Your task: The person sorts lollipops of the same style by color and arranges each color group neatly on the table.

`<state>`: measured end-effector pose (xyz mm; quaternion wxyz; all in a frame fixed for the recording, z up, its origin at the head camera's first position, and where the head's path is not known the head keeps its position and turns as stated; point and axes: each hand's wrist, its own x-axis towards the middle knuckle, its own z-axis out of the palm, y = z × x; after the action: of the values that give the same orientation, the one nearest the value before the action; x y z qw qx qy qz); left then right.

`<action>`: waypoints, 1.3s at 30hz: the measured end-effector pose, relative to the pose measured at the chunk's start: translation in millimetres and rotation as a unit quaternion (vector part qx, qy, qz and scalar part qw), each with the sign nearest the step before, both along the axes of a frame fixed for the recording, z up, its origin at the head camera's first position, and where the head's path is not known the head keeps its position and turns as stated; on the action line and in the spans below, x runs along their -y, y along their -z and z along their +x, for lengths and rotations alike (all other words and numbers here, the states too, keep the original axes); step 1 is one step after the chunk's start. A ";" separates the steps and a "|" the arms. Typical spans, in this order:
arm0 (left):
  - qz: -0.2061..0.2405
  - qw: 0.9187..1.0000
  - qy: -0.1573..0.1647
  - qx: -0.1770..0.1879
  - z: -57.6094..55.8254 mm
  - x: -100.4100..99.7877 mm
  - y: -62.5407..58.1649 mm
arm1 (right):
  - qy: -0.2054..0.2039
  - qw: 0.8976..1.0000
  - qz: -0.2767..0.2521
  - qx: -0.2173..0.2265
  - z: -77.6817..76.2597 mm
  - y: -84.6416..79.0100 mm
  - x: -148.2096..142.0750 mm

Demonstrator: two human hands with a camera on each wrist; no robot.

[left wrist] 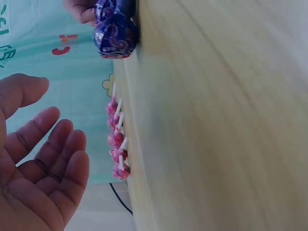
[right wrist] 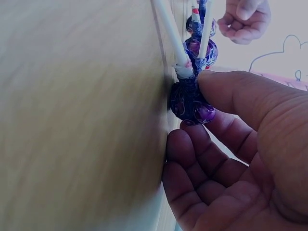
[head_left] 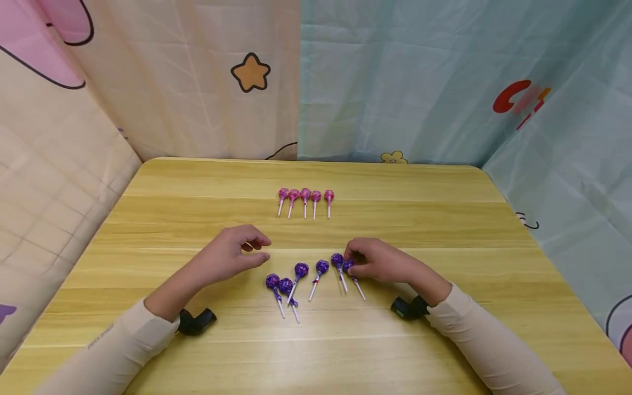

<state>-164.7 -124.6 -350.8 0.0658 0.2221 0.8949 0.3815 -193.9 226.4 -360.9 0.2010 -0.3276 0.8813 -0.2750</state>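
Note:
Several purple-wrapped lollipops (head_left: 322,267) with white sticks lie in a loose, uneven row on the table. My right hand (head_left: 380,260) is at the row's right end, its thumb and fingers pinching the head of the rightmost purple lollipop (right wrist: 191,102). Just left of it lies another purple lollipop (head_left: 337,260), very close by. My left hand (head_left: 237,252) hovers above and left of the row's left end, fingers loosely bent with nothing between them. In the left wrist view, that hand (left wrist: 43,163) is apart from the nearest purple lollipop (left wrist: 115,37).
Farther back, several pink-wrapped lollipops (head_left: 305,195) form a neat row, sticks toward me. The wooden table (head_left: 197,192) reaches printed curtains (head_left: 395,82) at the back and sides. Each wrist carries a black camera mount (head_left: 196,322).

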 end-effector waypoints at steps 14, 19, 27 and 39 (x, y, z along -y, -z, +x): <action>-0.029 1.000 0.008 0.005 16.3 -11.5 1.7 | -0.004 1.000 0.000 0.006 -0.5 -2.1 0.9; -0.033 0.999 0.026 0.026 18.5 -13.0 4.9 | -0.003 1.000 0.001 0.010 -0.5 -3.1 0.9; -0.058 0.996 0.035 0.054 21.7 -18.9 7.5 | -0.003 1.000 -0.001 0.011 -1.2 -1.2 0.6; -0.068 0.995 0.057 0.038 21.0 -18.1 14.2 | -0.004 1.000 -0.004 0.011 -1.1 -0.4 0.4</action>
<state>-143.6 -106.5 -364.9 0.1364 0.2530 0.9015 0.3237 -195.0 226.0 -360.4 0.2103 -0.3290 0.8767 -0.2808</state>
